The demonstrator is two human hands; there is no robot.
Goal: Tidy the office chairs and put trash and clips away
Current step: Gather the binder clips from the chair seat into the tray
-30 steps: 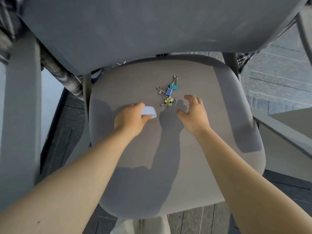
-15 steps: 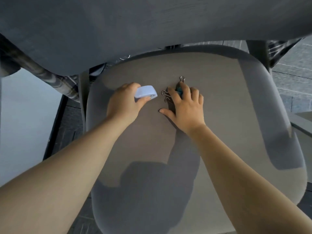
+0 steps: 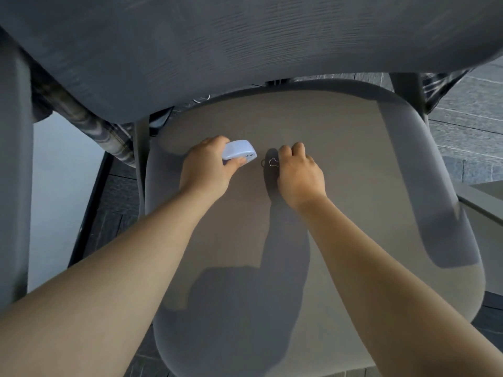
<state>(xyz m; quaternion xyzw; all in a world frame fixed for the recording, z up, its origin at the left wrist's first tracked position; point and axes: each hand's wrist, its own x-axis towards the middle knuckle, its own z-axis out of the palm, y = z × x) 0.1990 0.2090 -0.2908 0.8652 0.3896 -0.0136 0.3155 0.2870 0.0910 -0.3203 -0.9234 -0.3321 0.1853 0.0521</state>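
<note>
I look down on a grey office chair seat (image 3: 340,148). My left hand (image 3: 206,167) rests on the seat and grips a small pale blue plastic box (image 3: 238,153). Just to its right, my right hand (image 3: 298,172) has its fingers curled down over the binder clips (image 3: 272,162). Only the clips' wire handles stick out at the hand's left side; their coloured bodies are hidden under the fingers. Both forearms reach in from the bottom edge.
The chair's dark grey backrest (image 3: 217,44) hangs over the top of the view. A checked cloth (image 3: 89,123) drapes behind it at the left. A grey armrest (image 3: 13,186) runs down the left edge. Tiled floor (image 3: 468,126) lies at the right.
My right hand has moved forward onto the binder clips and closed its fingers over them. My left hand has shifted slightly forward with the blue box. My head has moved closer to the seat.
</note>
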